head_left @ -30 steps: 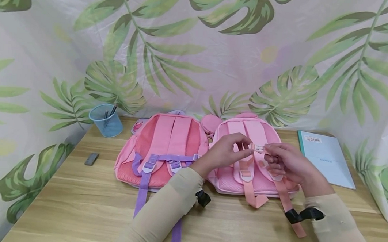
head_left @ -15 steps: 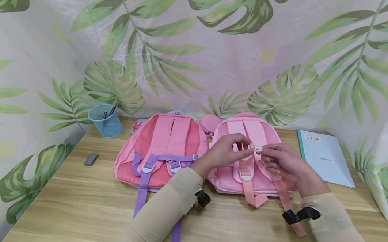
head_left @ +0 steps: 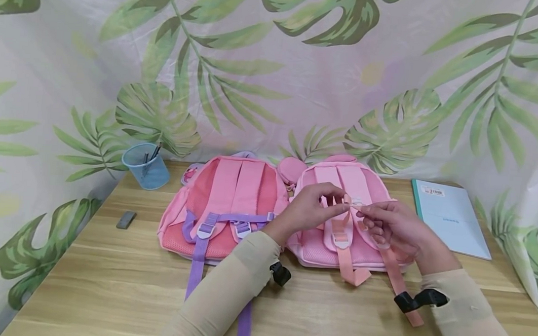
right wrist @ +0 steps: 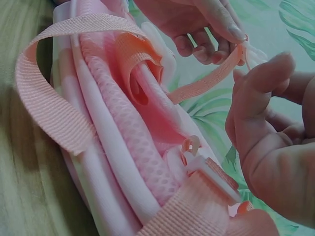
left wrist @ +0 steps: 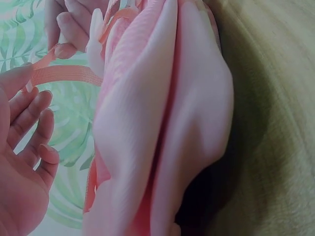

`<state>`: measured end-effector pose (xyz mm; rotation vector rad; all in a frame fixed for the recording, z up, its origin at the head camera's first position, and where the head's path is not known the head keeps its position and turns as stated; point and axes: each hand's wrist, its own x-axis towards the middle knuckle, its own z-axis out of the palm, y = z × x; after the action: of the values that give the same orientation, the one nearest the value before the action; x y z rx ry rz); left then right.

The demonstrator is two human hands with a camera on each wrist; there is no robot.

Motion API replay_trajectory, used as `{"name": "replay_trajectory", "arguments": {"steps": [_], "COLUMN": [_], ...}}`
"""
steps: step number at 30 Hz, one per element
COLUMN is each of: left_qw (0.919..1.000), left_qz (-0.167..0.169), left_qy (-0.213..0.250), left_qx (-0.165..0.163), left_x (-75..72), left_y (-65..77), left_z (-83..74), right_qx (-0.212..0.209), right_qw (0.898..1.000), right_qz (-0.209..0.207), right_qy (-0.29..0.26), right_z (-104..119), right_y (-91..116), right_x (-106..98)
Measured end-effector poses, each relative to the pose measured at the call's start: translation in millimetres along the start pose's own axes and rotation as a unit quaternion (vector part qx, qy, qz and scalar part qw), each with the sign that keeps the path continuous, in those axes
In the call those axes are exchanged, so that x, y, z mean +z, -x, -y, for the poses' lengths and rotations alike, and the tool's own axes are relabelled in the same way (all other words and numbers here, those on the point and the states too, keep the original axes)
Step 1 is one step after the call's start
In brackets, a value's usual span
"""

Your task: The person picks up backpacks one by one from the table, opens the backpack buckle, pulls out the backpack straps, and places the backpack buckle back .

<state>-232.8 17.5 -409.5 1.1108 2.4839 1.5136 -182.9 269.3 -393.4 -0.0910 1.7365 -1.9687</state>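
A light pink backpack (head_left: pixel 312 256) lies with its straps facing up. Over it, my left hand (head_left: pixel 310 208) pinches the white buckle (head_left: pixel 356 200) on a peach strap between thumb and fingertips. My right hand (head_left: pixel 396 225) pinches the peach webbing right beside that buckle, its other fingers curled. In the right wrist view, the peach strap (right wrist: pixel 209 78) runs from the bag up to the left fingertips. The left wrist view shows a short piece of peach webbing (left wrist: pixel 45 60) stretched between both hands. Fingers partly hide the buckle.
A second pink backpack (head_left: pixel 227 186) with purple straps (head_left: pixel 197 271) lies on the left. Behind it stands a blue pen cup (head_left: pixel 147 169). A small grey block (head_left: pixel 126 220) is at the left and a light blue notebook (head_left: pixel 453 218) at the right. Loose peach straps (head_left: pixel 396 271) hang forward.
My right fingertips have shifted slightly left, closer to the left hand, and now pinch the webbing by the buckle. Less of the white buckle shows between the hands. The left hand has barely moved.
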Motion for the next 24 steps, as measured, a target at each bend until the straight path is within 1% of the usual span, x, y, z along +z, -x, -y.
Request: {"name": "replay_trajectory", "arguments": {"steps": [7, 12, 19, 22, 24], "left_qw": [0.9999, 0.9999, 0.9998, 0.9998, 0.9998], "left_qz": [0.006, 0.012, 0.015, 0.014, 0.015], "left_qy": [0.012, 0.009, 0.009, 0.004, -0.001], "left_qx": [-0.008, 0.001, 0.011, 0.012, 0.013], "left_x": [-0.1, -0.5, 0.3, -0.6, -1.2], "left_y": [-1.2, -1.9, -2.9, -2.0, -1.6], "left_z": [2.2, 2.1, 3.2, 2.7, 2.1], "right_qx": [-0.002, -0.013, -0.02, -0.017, -0.011], "right_qw": [1.0, 1.0, 0.999, 0.999, 0.999], "right_qz": [-0.016, -0.014, -0.001, -0.01, -0.021], "right_qy": [0.015, 0.023, 0.036, 0.046, 0.039], "right_z": [0.2, 2.0, 4.0, 5.0, 6.0], "right_y": [-0.6, -2.6, -3.5, -4.0, -4.6], "right_x": [2.8, 6.4, 9.7, 11.1, 11.9]}}
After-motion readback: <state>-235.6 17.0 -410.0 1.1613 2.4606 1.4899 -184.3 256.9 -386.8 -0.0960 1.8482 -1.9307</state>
